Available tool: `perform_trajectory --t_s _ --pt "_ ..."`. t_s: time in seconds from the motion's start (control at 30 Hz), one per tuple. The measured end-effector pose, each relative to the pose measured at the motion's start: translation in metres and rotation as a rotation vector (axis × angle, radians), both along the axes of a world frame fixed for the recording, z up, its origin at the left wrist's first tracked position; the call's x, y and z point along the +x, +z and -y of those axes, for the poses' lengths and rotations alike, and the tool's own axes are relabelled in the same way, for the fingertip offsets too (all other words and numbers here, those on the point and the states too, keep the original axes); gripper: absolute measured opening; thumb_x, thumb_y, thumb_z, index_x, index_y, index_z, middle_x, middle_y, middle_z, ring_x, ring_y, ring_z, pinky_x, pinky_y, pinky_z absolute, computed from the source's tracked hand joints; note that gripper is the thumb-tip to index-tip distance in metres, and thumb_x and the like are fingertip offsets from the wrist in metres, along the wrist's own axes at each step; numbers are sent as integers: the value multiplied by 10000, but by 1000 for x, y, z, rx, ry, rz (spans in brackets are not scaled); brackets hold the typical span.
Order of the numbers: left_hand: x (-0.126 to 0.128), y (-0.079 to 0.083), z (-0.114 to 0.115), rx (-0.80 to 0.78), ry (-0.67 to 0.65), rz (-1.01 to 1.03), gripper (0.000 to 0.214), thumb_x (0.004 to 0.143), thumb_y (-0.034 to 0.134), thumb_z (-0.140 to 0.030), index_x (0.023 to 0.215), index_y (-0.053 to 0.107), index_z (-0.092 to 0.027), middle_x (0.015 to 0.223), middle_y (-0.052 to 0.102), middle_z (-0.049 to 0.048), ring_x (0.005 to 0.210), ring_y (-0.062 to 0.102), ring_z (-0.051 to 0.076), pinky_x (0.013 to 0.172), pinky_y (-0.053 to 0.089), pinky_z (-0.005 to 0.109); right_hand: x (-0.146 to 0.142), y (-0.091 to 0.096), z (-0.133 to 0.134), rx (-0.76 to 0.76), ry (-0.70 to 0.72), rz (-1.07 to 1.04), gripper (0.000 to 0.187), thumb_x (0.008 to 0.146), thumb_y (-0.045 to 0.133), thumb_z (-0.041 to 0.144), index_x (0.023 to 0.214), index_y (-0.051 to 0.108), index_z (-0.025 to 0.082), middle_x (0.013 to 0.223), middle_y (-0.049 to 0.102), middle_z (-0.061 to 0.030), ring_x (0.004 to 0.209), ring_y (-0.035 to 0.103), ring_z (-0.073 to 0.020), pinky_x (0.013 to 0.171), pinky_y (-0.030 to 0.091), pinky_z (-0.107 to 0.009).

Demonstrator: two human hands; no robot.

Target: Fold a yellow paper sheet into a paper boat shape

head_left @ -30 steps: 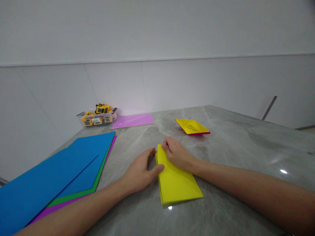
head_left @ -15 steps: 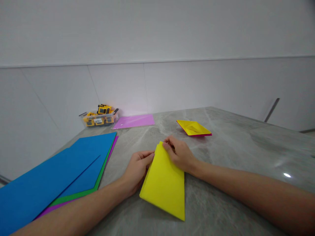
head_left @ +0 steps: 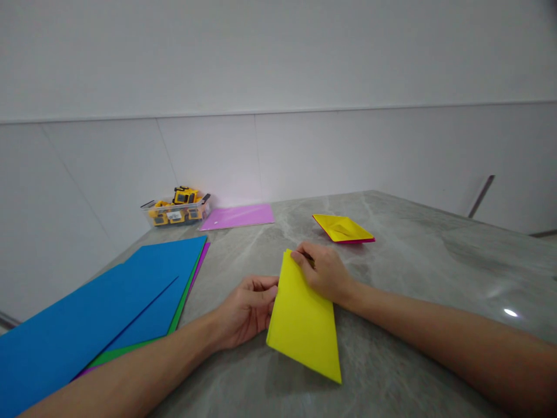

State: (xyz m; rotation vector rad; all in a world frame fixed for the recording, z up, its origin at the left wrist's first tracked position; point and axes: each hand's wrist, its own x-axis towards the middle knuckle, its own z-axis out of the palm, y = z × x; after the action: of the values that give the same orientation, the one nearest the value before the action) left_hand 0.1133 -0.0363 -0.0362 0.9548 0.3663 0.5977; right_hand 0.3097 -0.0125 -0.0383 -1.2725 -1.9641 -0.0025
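A folded yellow paper (head_left: 303, 319) is tilted up off the grey stone table (head_left: 413, 273), between my two hands. My left hand (head_left: 246, 309) pinches its left edge, palm turned up and fingers curled. My right hand (head_left: 324, 271) grips the paper's far top corner, with fingers closed over it. The paper's near corner hangs just above the table.
A stack of blue (head_left: 108, 307), green and purple sheets lies at the left. At the back lie a pink sheet (head_left: 238, 216), a clear box of yellow toy vehicles (head_left: 176, 212), and a folded yellow and pink paper shape (head_left: 343, 228). A white wall stands behind.
The yellow paper lay flat a second ago; both hands have lifted and tilted it. Since half a second ago it has shifted slightly to the right.
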Motion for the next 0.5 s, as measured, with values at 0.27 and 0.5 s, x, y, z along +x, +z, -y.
perform_trajectory --t_s 0.27,0.5 --pt "-5 0 0 -9 -228 22 500 778 627 -103 1270 543 -89 1228 603 179 1129 590 271 951 458 369 4 0 -4 -4 -13 -31 226 911 489 257 710 542 168 658 601 -18 591 515 -142 572 281 -265" --pt "-3 1 2 8 -247 -1 488 802 621 -93 1282 531 -107 1250 589 185 1127 595 274 901 503 347 5 0 -4 -28 -52 -35 237 912 487 257 702 547 166 653 606 -18 588 516 -138 571 275 -264"
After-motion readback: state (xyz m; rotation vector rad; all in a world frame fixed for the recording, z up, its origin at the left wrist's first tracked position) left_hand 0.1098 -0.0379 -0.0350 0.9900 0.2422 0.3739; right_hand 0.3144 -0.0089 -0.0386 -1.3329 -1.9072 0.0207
